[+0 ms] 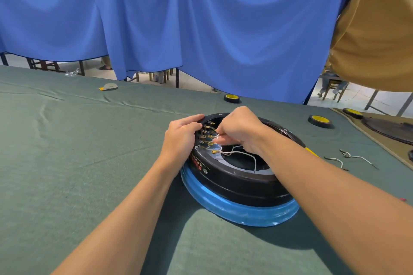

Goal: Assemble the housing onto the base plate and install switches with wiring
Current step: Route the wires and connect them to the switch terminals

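Sitting on the blue-wrapped base plate [241, 212], the black housing [241, 183] holds white wires [243, 152]; left hand [181, 138] grips its rim, right hand [239, 129] pinches a wire, fingertips hidden.

Count: 2 hands, left [182, 135] and right [240, 130]. 1 black housing [237, 177] on 1 blue plate [234, 213]. 3 yellow-cored tape rolls: [231, 98], [320, 121], [353, 113]. 2 loose wires at right (approx., they tangle): [335, 161], [356, 156]. Terminals too small to count.
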A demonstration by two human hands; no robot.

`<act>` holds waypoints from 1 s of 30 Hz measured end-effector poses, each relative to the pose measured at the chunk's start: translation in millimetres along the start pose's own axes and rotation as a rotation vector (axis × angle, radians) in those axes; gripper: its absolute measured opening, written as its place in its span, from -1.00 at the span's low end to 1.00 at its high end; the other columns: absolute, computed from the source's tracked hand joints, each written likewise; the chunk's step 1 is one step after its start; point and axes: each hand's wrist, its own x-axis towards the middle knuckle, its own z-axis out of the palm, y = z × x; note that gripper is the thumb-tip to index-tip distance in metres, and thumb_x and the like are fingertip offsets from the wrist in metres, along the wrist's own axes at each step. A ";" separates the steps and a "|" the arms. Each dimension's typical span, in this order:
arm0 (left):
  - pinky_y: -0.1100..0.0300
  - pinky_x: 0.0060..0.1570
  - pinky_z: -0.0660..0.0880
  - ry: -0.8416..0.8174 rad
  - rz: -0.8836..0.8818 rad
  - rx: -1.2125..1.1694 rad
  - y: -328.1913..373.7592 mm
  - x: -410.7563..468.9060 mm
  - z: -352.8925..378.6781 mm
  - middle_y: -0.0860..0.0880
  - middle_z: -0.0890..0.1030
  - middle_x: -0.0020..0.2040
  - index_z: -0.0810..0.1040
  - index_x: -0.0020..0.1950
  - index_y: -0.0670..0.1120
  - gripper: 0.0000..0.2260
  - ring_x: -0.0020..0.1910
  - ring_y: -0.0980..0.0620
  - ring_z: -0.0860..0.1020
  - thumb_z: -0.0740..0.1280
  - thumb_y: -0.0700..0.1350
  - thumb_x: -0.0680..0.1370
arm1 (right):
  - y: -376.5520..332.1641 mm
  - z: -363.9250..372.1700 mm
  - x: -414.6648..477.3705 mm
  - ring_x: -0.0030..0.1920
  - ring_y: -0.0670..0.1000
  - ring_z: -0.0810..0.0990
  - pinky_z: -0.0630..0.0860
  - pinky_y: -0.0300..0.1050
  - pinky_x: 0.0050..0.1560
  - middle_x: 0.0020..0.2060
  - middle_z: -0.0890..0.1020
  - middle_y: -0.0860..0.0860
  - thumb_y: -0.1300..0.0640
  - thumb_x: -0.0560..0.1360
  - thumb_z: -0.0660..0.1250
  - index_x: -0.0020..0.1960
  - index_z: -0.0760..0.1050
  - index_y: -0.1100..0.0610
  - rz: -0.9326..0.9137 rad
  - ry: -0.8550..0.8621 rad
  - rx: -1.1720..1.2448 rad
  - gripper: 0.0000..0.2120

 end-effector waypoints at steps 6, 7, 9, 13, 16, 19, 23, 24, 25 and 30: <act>-0.05 0.23 0.51 0.011 0.011 -0.008 -2.7 3.1 0.0 -0.06 0.66 0.12 0.65 0.16 -0.06 -0.72 0.14 -0.05 0.59 0.25 -0.26 0.54 | 5.2 -0.5 3.8 -0.24 0.06 0.72 0.65 -0.02 -0.01 -0.22 0.65 0.13 0.28 0.52 0.36 0.05 0.57 0.31 -0.011 -0.008 0.008 -0.86; -0.06 0.24 0.50 0.010 0.015 -0.007 -2.8 3.3 -0.1 -0.06 0.66 0.12 0.66 0.15 -0.06 -0.72 0.15 -0.06 0.59 0.25 -0.26 0.53 | 5.6 -0.3 3.8 -0.26 0.06 0.72 0.66 -0.02 -0.03 -0.21 0.64 0.13 0.28 0.52 0.35 0.05 0.57 0.30 -0.016 0.000 0.013 -0.86; -0.07 0.25 0.49 0.003 0.020 -0.007 -3.0 3.5 -0.4 -0.08 0.66 0.13 0.66 0.15 -0.06 -0.72 0.16 -0.07 0.58 0.25 -0.26 0.53 | 5.8 0.7 3.3 -0.28 0.05 0.71 0.66 -0.04 -0.05 -0.20 0.63 0.12 0.28 0.52 0.35 0.07 0.56 0.29 -0.025 0.009 0.011 -0.86; -0.08 0.25 0.49 0.003 0.024 -0.013 -4.0 3.7 -0.9 -0.08 0.66 0.14 0.66 0.14 -0.05 -0.72 0.17 -0.08 0.58 0.25 -0.24 0.53 | 5.4 1.6 3.1 -0.25 0.03 0.72 0.66 -0.05 -0.02 -0.27 0.65 0.10 0.26 0.53 0.35 0.07 0.56 0.29 -0.044 0.005 -0.011 -0.85; -0.08 0.22 0.51 0.003 0.026 -0.015 -4.5 3.3 -1.3 -0.08 0.66 0.13 0.66 0.14 -0.05 -0.72 0.15 -0.07 0.59 0.25 -0.24 0.53 | 5.3 1.9 2.8 -0.25 0.02 0.71 0.66 -0.06 -0.04 -0.23 0.65 0.11 0.26 0.54 0.34 0.09 0.56 0.28 -0.053 0.013 -0.011 -0.85; -0.07 0.20 0.53 0.005 0.028 -0.008 -4.2 3.3 -1.1 -0.07 0.66 0.13 0.66 0.14 -0.05 -0.72 0.14 -0.06 0.60 0.24 -0.24 0.55 | 5.3 2.1 2.7 -0.26 0.01 0.70 0.66 -0.08 -0.06 -0.18 0.63 0.12 0.26 0.54 0.34 0.10 0.56 0.27 -0.067 0.027 -0.011 -0.84; -0.06 0.20 0.53 0.010 0.036 0.010 -2.9 2.2 -0.8 -0.05 0.66 0.10 0.67 0.12 -0.03 -0.73 0.12 -0.03 0.60 0.24 -0.25 0.55 | 7.0 3.3 4.0 -0.22 0.03 0.69 0.66 -0.06 -0.06 -0.09 0.61 0.14 0.26 0.54 0.34 0.14 0.54 0.28 -0.079 0.041 -0.012 -0.80; -0.06 0.20 0.53 0.010 0.034 0.013 -2.8 1.9 -0.8 -0.05 0.67 0.10 0.67 0.12 -0.03 -0.72 0.11 -0.03 0.60 0.24 -0.25 0.55 | 7.3 3.6 4.5 -0.21 0.03 0.69 0.66 -0.05 -0.06 -0.08 0.60 0.14 0.26 0.54 0.34 0.15 0.54 0.27 -0.084 0.044 -0.013 -0.80; -0.06 0.20 0.53 0.010 0.031 0.014 -2.9 1.8 -0.9 -0.05 0.66 0.10 0.67 0.13 -0.04 -0.72 0.12 -0.03 0.60 0.24 -0.24 0.55 | 7.5 3.7 5.0 -0.19 0.04 0.69 0.66 -0.05 -0.06 -0.07 0.60 0.15 0.27 0.54 0.34 0.16 0.54 0.27 -0.091 0.048 -0.017 -0.80; -0.07 0.22 0.51 0.008 0.025 0.012 -3.1 2.0 -1.5 -0.08 0.66 0.12 0.66 0.15 -0.05 -0.72 0.14 -0.06 0.60 0.24 -0.24 0.54 | 7.3 4.4 9.4 -0.01 0.14 0.64 0.63 0.08 0.05 -0.03 0.61 0.19 0.27 0.55 0.31 0.13 0.54 0.30 -0.147 0.069 -0.087 -0.82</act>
